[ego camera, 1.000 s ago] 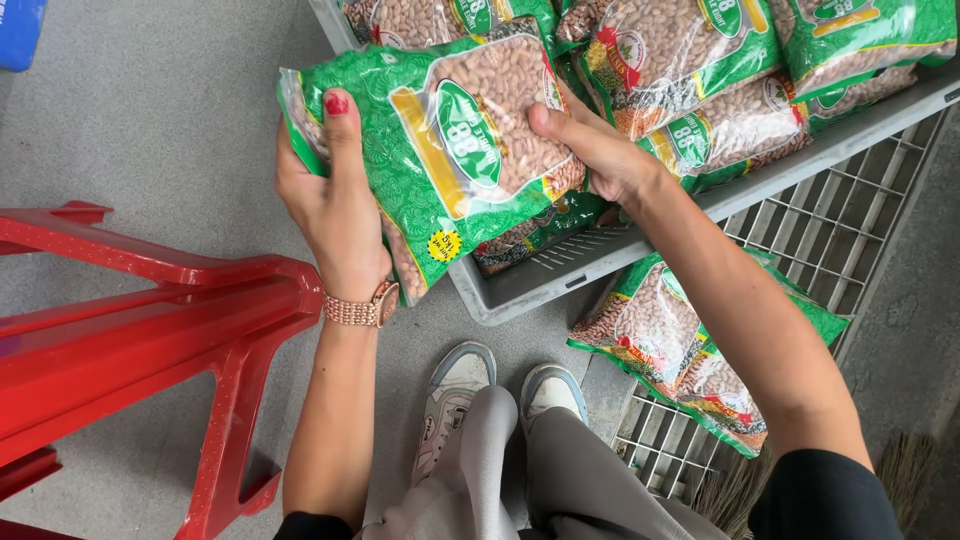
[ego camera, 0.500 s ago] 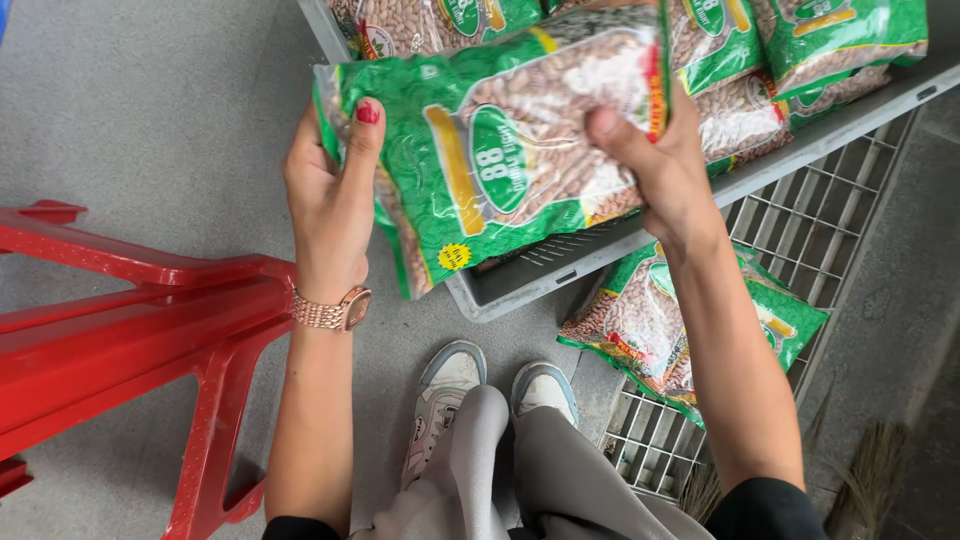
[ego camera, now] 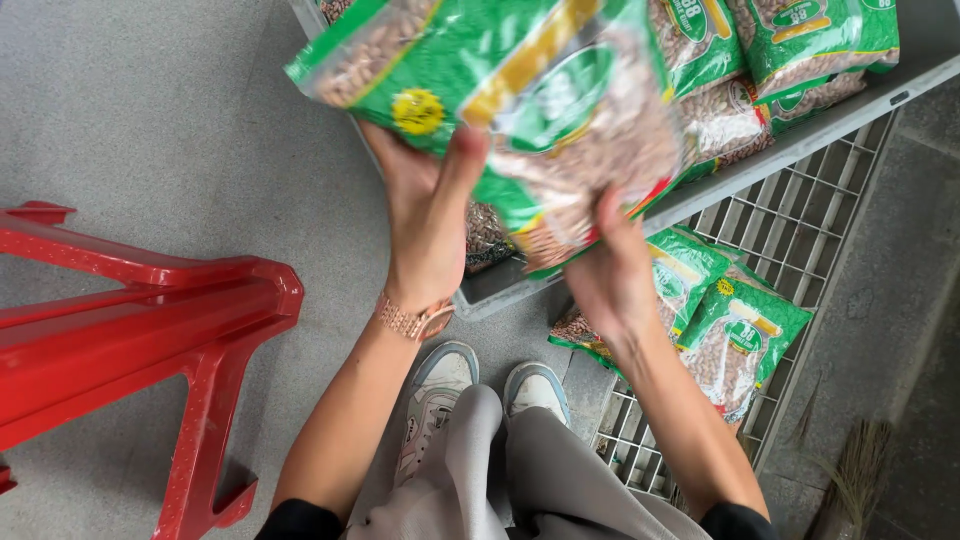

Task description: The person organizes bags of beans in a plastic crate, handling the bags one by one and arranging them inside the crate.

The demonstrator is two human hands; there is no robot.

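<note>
I hold a green and clear bag of brown beans [ego camera: 520, 95] up close to the camera, over the near edge of a grey plastic crate [ego camera: 800, 145]. My left hand [ego camera: 425, 215] grips the bag from below on its left side, thumb up on the front. My right hand [ego camera: 610, 275] holds its lower right corner from underneath. A rose-gold watch sits on my left wrist. The crate holds several more of the same bags [ego camera: 790, 40].
A red plastic stool [ego camera: 140, 320] lies tipped on the grey floor at left. A metal wire rack [ego camera: 800, 240] sits under the crate, with two bean bags [ego camera: 720, 320] lying on it. My white shoes [ego camera: 480, 390] stand below. A broom's bristles [ego camera: 850, 480] show at lower right.
The bag has been lifted up and toward the camera and turned, and both hands have shifted from its sides to underneath it.
</note>
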